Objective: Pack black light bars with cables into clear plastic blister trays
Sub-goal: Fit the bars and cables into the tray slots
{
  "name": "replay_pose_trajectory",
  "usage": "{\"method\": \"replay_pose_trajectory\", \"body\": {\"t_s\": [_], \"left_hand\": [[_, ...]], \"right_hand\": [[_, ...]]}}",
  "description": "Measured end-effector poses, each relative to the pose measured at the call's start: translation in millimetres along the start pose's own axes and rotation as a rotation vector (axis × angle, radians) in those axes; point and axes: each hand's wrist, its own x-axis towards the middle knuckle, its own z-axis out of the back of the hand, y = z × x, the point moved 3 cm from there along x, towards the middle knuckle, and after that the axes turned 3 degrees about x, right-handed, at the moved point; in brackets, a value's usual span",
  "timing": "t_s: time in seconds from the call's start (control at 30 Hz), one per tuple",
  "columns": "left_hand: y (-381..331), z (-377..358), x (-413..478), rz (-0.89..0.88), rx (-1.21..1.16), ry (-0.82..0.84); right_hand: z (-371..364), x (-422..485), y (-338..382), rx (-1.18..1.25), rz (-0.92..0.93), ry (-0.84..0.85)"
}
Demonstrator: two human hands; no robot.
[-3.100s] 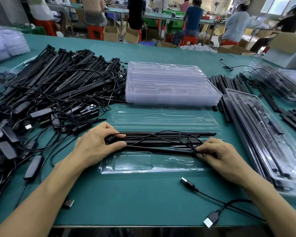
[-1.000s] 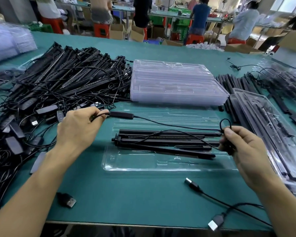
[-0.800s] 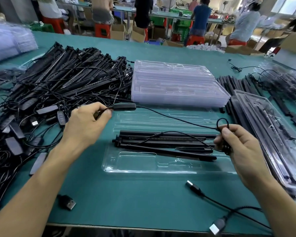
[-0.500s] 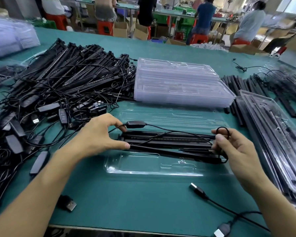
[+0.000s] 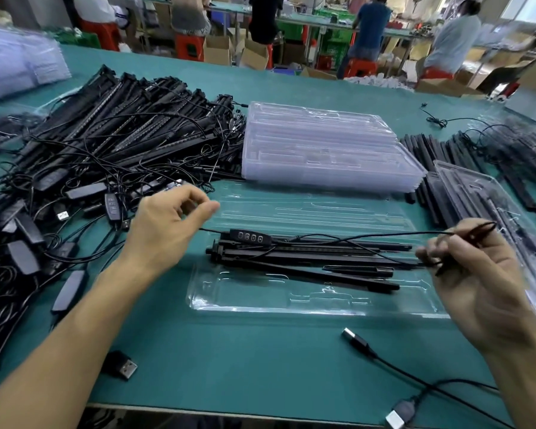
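A clear blister tray lies open in front of me, its lid half spread behind it. Several black light bars lie across the tray. An inline controller with a row of buttons rests on their left end. Its thin black cable runs right to my right hand, which pinches a bunched loop of it above the tray's right end. My left hand hovers just left of the controller with fingers loosely curled and thumb apart. The cable passes under it.
A big tangled pile of light bars and cables fills the left. A stack of empty trays stands behind. Filled trays and loose bars lie right. USB plugs lie near the front edge. People work at far tables.
My left hand lowered the controller onto the bars, then let go and drew back left. My right hand kept its pinch on the cable loop and stayed by the tray's right end.
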Motion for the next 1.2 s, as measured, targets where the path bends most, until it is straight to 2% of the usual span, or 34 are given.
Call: {"method": "replay_pose_trajectory", "body": {"t_s": [0.13, 0.27, 0.47, 0.6, 0.67, 0.77, 0.87, 0.93, 1.03, 1.13, 1.2], "left_hand": [[-7, 15, 9, 0.020, 0.106, -0.293], [-4, 18, 17, 0.185, 0.183, -0.375], [12, 24, 21, 0.413, -0.101, -0.472], [5, 24, 24, 0.309, -0.204, -0.482], [-1, 20, 26, 0.236, -0.081, -0.448], [-2, 17, 26, 0.209, 0.100, -0.442], [2, 16, 24, 0.228, -0.005, -0.439], [0, 13, 22, 0.143, -0.057, -0.343], [-13, 0, 15, -0.055, -0.096, -0.003], [-27, -18, 4, -0.103, 0.073, 0.381], [-39, -31, -3, -0.133, 0.248, 0.548]], "right_hand": [[5, -3, 14, -0.061, 0.104, -0.018], [7, -6, 24, -0.065, 0.124, 0.039], [32, -17, 19, -0.229, 0.060, -0.047], [35, -24, 4, -0.604, -0.085, -0.115], [30, -24, 0, -0.763, -0.143, -0.100], [20, -23, 4, -0.748, -0.139, -0.084], [17, -20, 16, -0.664, -0.045, -0.169], [22, -16, 27, -0.478, -0.036, -0.302], [37, -7, 36, -0.346, -0.031, -0.445], [53, 6, 31, -0.527, -0.032, -0.520], [59, 13, 27, -0.711, -0.001, -0.567]]}}
